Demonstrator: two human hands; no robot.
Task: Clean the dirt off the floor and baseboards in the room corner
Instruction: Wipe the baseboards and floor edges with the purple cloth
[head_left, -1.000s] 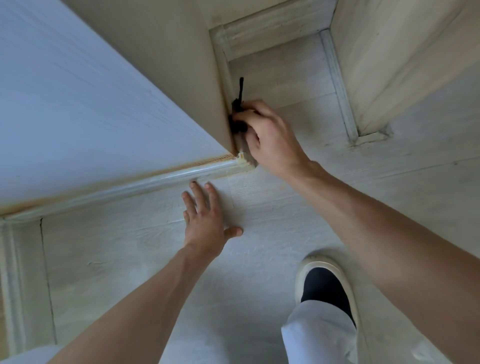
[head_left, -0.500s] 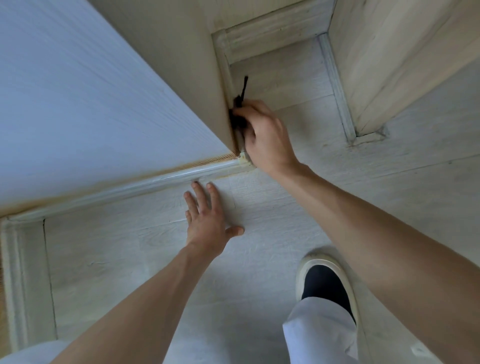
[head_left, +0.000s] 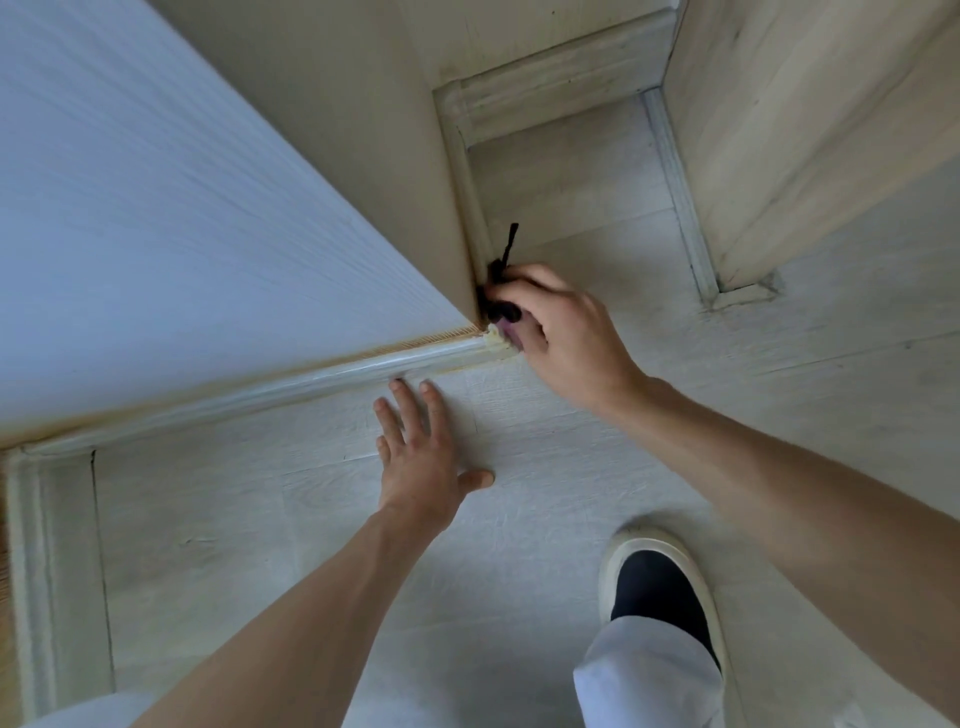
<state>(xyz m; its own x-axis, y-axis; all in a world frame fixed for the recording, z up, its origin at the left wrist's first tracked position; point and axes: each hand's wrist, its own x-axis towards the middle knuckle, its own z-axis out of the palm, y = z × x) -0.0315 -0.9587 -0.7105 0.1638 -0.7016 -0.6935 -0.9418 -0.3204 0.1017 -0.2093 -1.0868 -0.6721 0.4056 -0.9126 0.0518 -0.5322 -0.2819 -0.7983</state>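
Note:
My right hand (head_left: 558, 327) grips a small black tool (head_left: 500, 291) with a thin black strap sticking up from it, and holds it against the baseboard (head_left: 470, 197) just behind the outer wall corner. A bit of pink shows under my fingers. My left hand (head_left: 423, 457) lies flat on the pale wood-look floor (head_left: 291, 525), fingers straight, fingertips close to the front baseboard (head_left: 291, 389). What the tool's working end looks like is hidden by my fingers.
A white panelled wall (head_left: 182, 234) fills the left. Behind the corner a narrow recess (head_left: 566, 171) runs between beige walls with baseboards on three sides. My foot in a dark slip-on shoe (head_left: 660, 587) stands at lower right.
My right hand with the black tool has slid a little nearer along the baseboard, toward the outer corner. My left hand has stayed flat in the same spot.

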